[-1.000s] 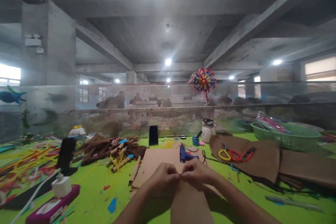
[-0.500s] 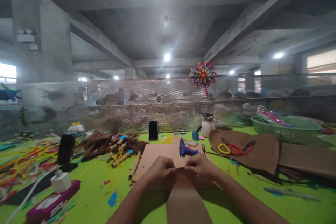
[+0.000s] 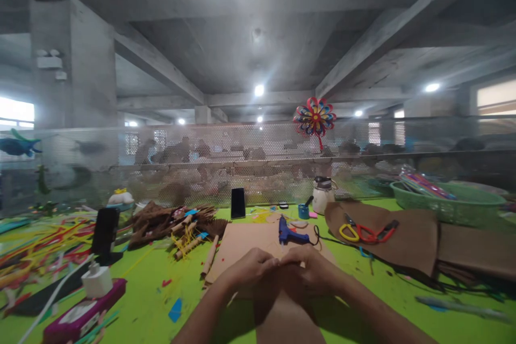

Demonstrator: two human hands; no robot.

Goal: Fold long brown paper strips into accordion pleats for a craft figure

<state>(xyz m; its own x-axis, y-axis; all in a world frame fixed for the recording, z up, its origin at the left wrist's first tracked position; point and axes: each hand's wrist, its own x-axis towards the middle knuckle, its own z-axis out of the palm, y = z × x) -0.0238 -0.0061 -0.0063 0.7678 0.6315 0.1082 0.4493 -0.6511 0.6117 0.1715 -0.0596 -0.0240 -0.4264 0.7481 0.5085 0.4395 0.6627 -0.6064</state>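
My left hand (image 3: 246, 270) and my right hand (image 3: 312, 270) meet low in the middle of the view, fingers curled and pinched on the top edge of a brown paper strip (image 3: 287, 317) that runs down toward me. The hands rest over a flat brown cardboard sheet (image 3: 242, 242) on the green table (image 3: 161, 285). A blue glue gun (image 3: 291, 233) lies just beyond my fingers on that sheet.
Yellow and red scissors (image 3: 365, 233) lie on brown sheets (image 3: 407, 242) to the right, near a green basket (image 3: 451, 205). A phone (image 3: 237, 203), a blue cup (image 3: 303, 210) and a white jar (image 3: 323, 194) stand by the mesh fence (image 3: 201, 166). Paper rolls (image 3: 189, 234) and a charger on a purple box (image 3: 94, 293) lie left.
My hands have stayed pinched together on the strip's top edge, shifting slightly right and toward me. The view has tilted a little.
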